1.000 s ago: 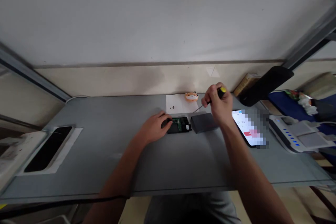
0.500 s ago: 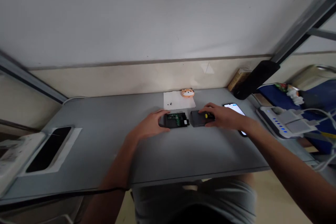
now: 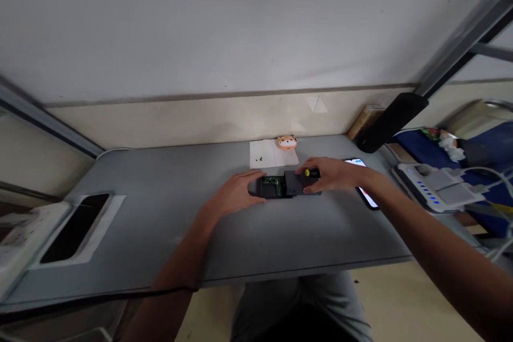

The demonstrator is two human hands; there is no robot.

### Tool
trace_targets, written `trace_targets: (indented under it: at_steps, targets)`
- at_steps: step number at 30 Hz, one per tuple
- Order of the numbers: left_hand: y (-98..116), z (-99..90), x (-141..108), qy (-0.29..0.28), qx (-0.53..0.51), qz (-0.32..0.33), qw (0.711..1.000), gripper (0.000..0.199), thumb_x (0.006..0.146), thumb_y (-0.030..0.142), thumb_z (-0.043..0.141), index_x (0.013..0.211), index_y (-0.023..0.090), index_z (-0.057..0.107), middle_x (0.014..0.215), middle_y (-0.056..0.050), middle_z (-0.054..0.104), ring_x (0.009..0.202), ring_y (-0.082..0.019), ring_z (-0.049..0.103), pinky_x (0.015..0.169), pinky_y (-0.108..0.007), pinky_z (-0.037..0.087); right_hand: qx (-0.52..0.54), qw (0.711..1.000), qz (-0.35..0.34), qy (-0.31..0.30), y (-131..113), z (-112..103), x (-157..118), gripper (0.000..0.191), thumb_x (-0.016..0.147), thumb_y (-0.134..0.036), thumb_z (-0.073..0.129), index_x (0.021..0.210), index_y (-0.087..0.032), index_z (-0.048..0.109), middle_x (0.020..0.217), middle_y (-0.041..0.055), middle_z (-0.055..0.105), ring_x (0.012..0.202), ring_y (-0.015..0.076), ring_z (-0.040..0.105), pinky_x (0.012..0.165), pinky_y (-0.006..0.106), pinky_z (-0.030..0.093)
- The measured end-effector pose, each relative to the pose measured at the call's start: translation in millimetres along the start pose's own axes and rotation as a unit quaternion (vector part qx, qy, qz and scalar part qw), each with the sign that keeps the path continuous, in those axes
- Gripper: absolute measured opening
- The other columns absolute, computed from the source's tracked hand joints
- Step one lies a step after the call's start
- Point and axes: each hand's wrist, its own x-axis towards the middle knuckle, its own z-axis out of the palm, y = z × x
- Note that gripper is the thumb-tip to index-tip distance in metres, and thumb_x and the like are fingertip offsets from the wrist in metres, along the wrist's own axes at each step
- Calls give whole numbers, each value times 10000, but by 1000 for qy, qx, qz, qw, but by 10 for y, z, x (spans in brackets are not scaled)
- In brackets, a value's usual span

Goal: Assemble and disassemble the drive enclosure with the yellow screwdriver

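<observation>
Right hand [image 3: 334, 175] clamped on yellow-handled screwdriver [image 3: 311, 172], fingers over grey casing half [image 3: 294, 184]. That half touching green circuit board [image 3: 272, 186] in black casing half [image 3: 267, 189], near back edge of grey table [image 3: 160, 240]. Left hand [image 3: 236, 192] open, fingertips against black half's left end. Behind, small black screws [image 3: 259, 160] on white paper [image 3: 272, 154].

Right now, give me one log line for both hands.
left hand: on black circuit-board case | right hand: yellow-handled screwdriver, on gray cover

Desktop [image 3: 160, 235]: grey, smooth, matt. Enclosure [image 3: 294, 184]: dark matt plastic. Circuit board [image 3: 272, 186]: green, glossy. Sheet [image 3: 273, 154]: white matt paper. Screwdriver handle [image 3: 311, 172]: glossy yellow plastic.
</observation>
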Motion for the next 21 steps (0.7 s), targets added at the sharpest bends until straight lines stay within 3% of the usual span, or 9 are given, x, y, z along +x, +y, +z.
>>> trace_targets:
  at_steps: [2,7,11,18,21]
  targets:
    - [20,16,6,8,16,14,1000,659,759,332,858,1380,235,661,1441,-73,653,1311,-346,620,1123,-430,480,-25,999,-17,17,-11,61,19,545,709,-427,808,1223,-263,739,1238,78,720,1000,279,707,815,332,523]
    - [50,47,16,20,52,34,998,608,773,301,865,1345,224,674,1398,-59,687,1264,-326,657,1121,-415,493,-61,997,-33,38,-9,235,70,548,785,-352,768,1324,-302,682,1337,71,653,894,242,729,779,334,532]
    - [24,83,28,22,64,10,998,713,760,354,884,1417,251,626,1461,-64,642,1328,-327,618,1155,-428,467,-82,994,-47,51,-58,323,117,528,822,-334,751,1343,-324,670,1388,65,622,812,215,734,770,346,544]
    - [15,108,10,25,57,-2,998,835,770,384,876,1521,313,519,1470,-39,636,1338,-313,614,1130,-417,491,-77,984,-139,78,-113,443,271,449,857,-369,747,1298,-311,688,1298,72,659,821,208,722,740,344,561]
    - [30,96,16,19,61,4,998,851,771,372,882,1531,286,507,1473,-53,633,1346,-306,608,1145,-407,480,-32,970,-196,136,-104,448,306,275,934,-378,651,1187,-312,734,1232,60,685,803,190,711,740,344,558]
